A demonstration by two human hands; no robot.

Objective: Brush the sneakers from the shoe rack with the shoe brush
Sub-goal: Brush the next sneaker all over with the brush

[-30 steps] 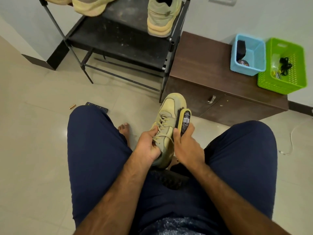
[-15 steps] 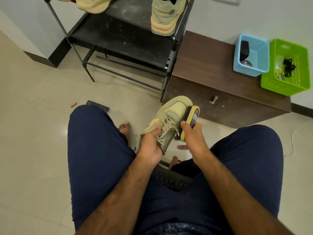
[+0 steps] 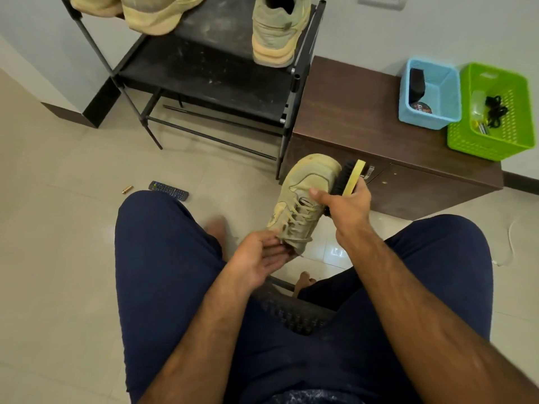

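- Floor by the shoe rack: left hand is clutching the sneaker.
- Right hand is gripping the brush, scrubbing its toe.
- Next, likely turning it.

Home entryway — shoe rack, low wooden cabinet, tiled floor

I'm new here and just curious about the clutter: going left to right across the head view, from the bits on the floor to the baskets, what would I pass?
Small brass-coloured object → remote control → sneaker → shoe brush → blue basket → green basket.
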